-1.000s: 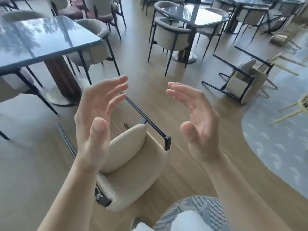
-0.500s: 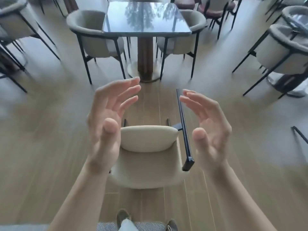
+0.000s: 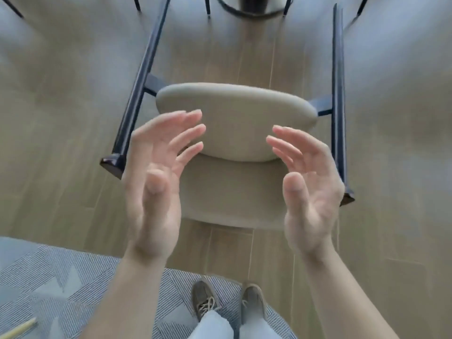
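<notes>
Fingers [image 3: 189,129] straight and spread, released, holding nothing, left hand [image 3: 151,192] and right hand [image 3: 310,192] with palms facing each other, raised over beige chair [image 3: 234,113], chair tipped over on wooden floor [image 3: 61,143], dark legs [image 3: 137,94] pointing away, shoes [image 3: 205,302] on grey rug [image 3: 49,277].
</notes>
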A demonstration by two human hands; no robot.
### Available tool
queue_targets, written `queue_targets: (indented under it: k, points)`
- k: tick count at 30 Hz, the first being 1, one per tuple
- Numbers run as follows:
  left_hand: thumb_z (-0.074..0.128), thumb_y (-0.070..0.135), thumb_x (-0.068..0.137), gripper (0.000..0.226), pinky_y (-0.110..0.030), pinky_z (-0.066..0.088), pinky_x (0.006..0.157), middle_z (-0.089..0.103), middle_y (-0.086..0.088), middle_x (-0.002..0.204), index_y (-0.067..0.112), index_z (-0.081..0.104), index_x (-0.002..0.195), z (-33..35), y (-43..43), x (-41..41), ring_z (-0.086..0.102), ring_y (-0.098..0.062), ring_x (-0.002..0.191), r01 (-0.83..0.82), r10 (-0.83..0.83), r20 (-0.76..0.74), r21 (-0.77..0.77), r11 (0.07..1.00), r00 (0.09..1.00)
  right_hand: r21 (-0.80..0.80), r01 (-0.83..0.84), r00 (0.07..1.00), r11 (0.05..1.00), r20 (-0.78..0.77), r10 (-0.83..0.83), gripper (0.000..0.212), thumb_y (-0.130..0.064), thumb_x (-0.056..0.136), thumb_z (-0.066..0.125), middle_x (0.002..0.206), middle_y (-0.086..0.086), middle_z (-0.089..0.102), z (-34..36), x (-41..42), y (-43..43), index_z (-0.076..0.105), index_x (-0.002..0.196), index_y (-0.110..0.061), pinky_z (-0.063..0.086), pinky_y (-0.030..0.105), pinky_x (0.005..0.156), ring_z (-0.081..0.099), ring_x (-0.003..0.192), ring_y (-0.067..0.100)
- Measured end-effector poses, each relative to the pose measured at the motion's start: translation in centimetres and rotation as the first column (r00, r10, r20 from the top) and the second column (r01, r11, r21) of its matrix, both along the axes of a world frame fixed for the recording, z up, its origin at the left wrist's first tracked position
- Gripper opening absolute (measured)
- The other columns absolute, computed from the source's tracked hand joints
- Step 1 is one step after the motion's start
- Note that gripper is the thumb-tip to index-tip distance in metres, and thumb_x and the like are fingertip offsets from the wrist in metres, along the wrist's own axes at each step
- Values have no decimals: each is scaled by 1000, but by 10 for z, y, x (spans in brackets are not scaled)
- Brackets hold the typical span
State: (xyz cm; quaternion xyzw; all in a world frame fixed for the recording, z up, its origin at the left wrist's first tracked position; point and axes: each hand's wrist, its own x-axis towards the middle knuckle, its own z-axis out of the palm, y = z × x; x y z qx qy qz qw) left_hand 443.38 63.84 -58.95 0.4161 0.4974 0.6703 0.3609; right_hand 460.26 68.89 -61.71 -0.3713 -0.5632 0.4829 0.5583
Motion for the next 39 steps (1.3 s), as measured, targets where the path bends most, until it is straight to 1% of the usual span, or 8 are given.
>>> queue_targets:
  k: [9,13,17,19,22,25,32,39]
  points:
    - [58,87,80,73,-44,49,111,70,-4,137,33,63,129,-308,-9,-3,65,-31,131,-75,96,54,-299,951,994,-249,20,999,968,48,-9,50,-39,93,62,131,19,68,-308,-8,-4,57,132,-9,50,39,112,67,126,26]
    - [45,80,87,65,-44,49,107,73,1,135,36,66,130,-422,-13,0,70,-23,127,-96,234,246,-467,879,941,-342,107,994,933,55,-94,47,-39,93,65,122,10,73,-419,-22,-24,62,130,-10,54,29,104,71,117,16]
    - [43,79,91,56,-41,51,103,76,10,128,43,70,125,-511,-20,-3,74,-16,118,-77,376,374,-614,785,848,-528,164,985,833,44,-166,34,-44,85,73,105,-4,79,-500,-36,-49,71,113,-24,57,22,93,76,104,10]
    - [47,77,96,54,-36,54,97,80,13,118,36,73,121,-544,-35,-3,78,-11,108,-108,493,377,-699,707,784,-651,192,979,734,71,-193,27,-44,87,77,100,2,81,-531,-34,-70,75,104,-23,61,32,97,78,103,19]
    - [58,71,96,51,-32,55,92,82,11,102,25,73,112,-577,-59,-6,79,-7,93,-186,684,257,-844,503,683,-814,301,931,497,138,-338,24,-35,95,79,89,6,81,-562,-22,-99,72,92,-12,62,45,100,80,91,19]
    - [76,65,85,63,-33,58,96,72,2,122,19,62,127,-591,-63,-17,71,-10,109,-236,766,218,-870,433,605,-879,409,818,247,233,-526,50,-46,83,87,100,3,73,-572,-10,-96,59,105,-11,62,36,99,76,89,14]
    - [93,52,70,80,-40,64,92,79,0,124,21,63,138,-597,-32,-30,77,-19,112,-172,703,464,-757,631,538,-945,141,761,296,-88,-643,88,-48,64,92,132,-12,74,-567,-17,-51,56,143,-38,59,42,105,73,119,12]
    - [94,46,70,67,-47,62,99,82,0,112,23,72,129,-580,-32,-32,80,-20,104,-115,728,482,-791,601,487,-972,120,680,200,-67,-731,97,-40,50,95,127,-3,77,-546,-14,-50,63,141,-30,61,47,101,73,118,20]
